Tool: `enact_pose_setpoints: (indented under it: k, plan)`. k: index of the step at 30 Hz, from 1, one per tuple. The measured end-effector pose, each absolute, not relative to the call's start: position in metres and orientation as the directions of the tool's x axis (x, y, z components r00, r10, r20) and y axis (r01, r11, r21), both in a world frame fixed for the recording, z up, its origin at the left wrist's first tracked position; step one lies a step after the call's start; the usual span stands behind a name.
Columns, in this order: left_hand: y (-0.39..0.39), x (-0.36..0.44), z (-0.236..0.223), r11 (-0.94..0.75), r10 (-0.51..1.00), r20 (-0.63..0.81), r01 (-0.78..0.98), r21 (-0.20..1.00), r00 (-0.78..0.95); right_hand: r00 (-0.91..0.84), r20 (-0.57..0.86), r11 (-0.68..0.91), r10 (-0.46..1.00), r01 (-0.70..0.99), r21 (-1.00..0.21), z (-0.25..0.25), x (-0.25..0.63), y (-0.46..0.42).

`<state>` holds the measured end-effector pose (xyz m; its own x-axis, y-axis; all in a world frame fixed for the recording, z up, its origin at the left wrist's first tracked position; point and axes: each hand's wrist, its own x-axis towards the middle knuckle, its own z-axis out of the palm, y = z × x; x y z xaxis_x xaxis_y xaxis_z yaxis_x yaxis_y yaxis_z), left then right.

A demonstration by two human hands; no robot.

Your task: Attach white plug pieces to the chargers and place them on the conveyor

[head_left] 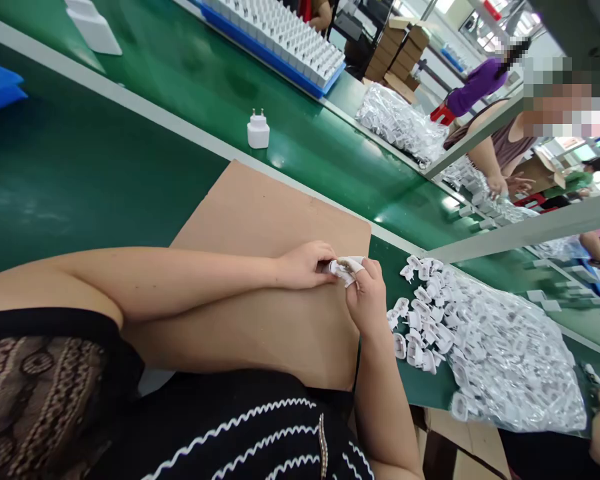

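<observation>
My left hand (pixel 304 264) and my right hand (pixel 367 299) meet over a brown cardboard sheet (pixel 260 220) on the green bench. Both are closed on one small white charger part (pixel 344 268), pinched between the fingertips. Just to the right lies a heap of similar white parts in clear wrapping (pixel 485 340), a short way from my right hand.
A single white plug charger (pixel 258 129) stands upright on the green conveyor belt (pixel 190 73). Further back lies a blue tray of white chargers (pixel 280 37), then another bagged pile (pixel 403 123). A white block (pixel 93 27) sits far left. Other people work at the right.
</observation>
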<state>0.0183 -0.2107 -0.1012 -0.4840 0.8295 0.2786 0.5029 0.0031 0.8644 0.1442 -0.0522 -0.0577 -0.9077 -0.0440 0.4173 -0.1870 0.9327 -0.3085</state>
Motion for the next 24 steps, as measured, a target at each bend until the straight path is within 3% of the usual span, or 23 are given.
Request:
enact_pose_setpoints:
  k: [9,17,21,24]
  plan:
    - [-0.210,0.019,-0.102,-0.025,0.823,0.303,0.503,0.864,-0.480,-0.934,0.354,0.947,-0.039,-0.148,-0.285,-0.052,0.134,-0.057]
    - [-0.211,0.020,-0.104,-0.013,0.808,0.302,0.498,0.867,-0.506,-0.918,0.397,0.959,-0.019,-0.130,-0.253,-0.056,0.134,-0.056]
    - [-0.212,0.022,-0.108,-0.001,0.805,0.296,0.497,0.868,-0.515,-0.940,0.335,0.972,0.062,-0.018,-0.232,-0.055,0.135,-0.063]
    - [-0.212,0.027,-0.107,0.024,0.792,0.288,0.498,0.867,-0.538,-0.935,0.325,0.950,0.143,0.039,-0.308,-0.062,0.140,-0.068]
